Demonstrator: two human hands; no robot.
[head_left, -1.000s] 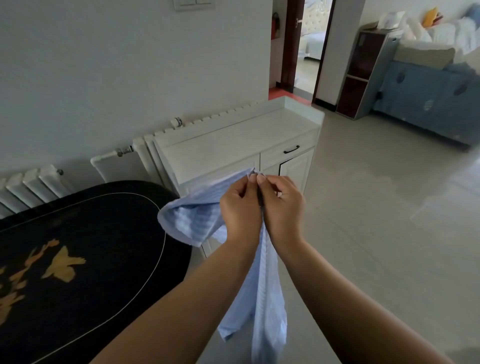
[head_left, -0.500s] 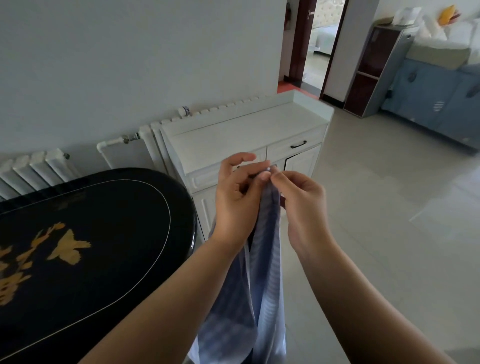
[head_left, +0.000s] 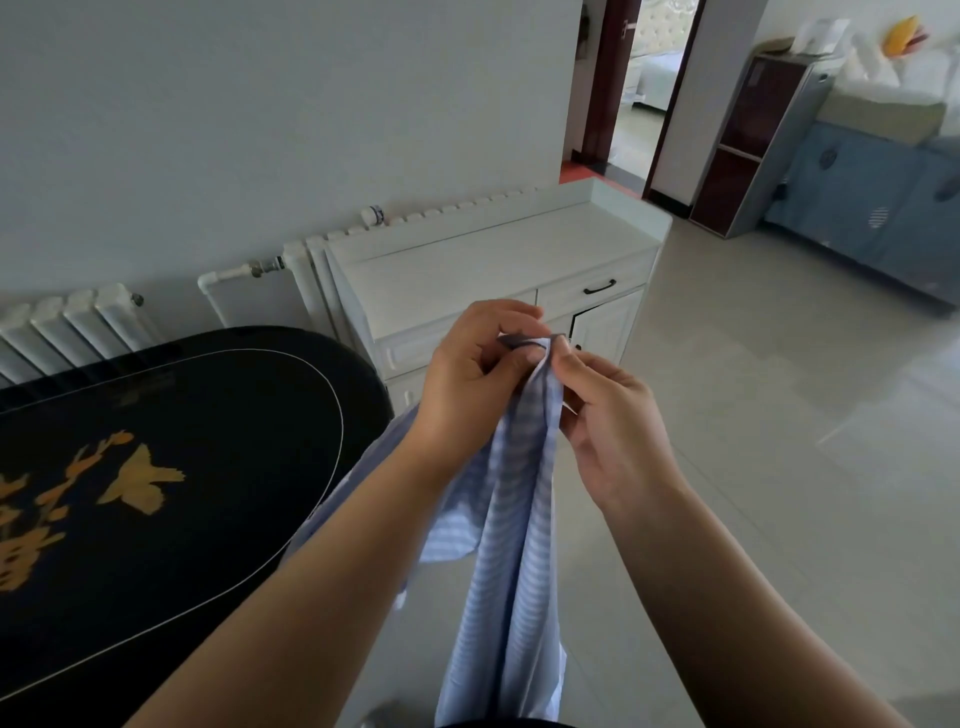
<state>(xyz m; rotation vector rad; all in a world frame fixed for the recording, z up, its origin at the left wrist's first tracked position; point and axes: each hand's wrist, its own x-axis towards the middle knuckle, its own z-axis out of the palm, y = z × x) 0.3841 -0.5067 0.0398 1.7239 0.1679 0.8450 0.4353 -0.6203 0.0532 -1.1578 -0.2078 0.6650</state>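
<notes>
Both hands are at the top edge of a pale blue striped cloth (head_left: 514, 545). The left hand (head_left: 467, 384) curls round it, and the right hand (head_left: 613, 421) pinches the same edge just beside. The cloth hangs bunched between the forearms, beside the black surface (head_left: 182, 415) and before a white cabinet (head_left: 493, 260). Judged early: edges gathered, no fold made, nothing laid down. No brand, label or legible writing is visible, and the surface bears only a gold ornament.

A bare left forearm (head_left: 311, 587) and a bare right forearm (head_left: 737, 597) run uncovered from the frame's lower edge to the left hand (head_left: 467, 384) and right hand (head_left: 613, 431) at centre. The fingernails are short, rounded and plain, and the knuckle creases are clearly visible.
</notes>
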